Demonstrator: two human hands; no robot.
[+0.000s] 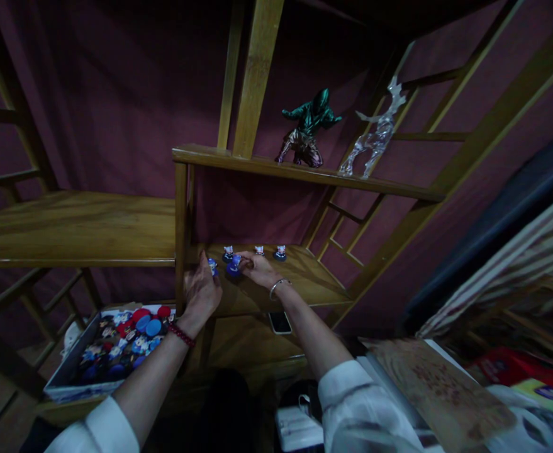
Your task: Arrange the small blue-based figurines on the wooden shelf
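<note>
My right hand [260, 272] pinches a small blue-purple figurine [233, 265] just above the lower shelf board [276, 286]. To its left, my left hand [203, 290] has its fingers and thumb around another small blue and white figurine [212, 267], partly hidden by the fingers. Behind both hands, a white-and-dark figurine [228, 253] stands on the shelf. Two similar ones, a figurine [259, 250] and a figurine [280, 252], stand farther right in the same row.
An open box [63, 384] full of small figurines sits at lower left. A phone [280, 323] lies below the shelf. On the upper board [267, 166] stand a green crouching statue [308, 129] and a clear deer ornament [375, 135]. A wooden post [180, 233] borders the left hand.
</note>
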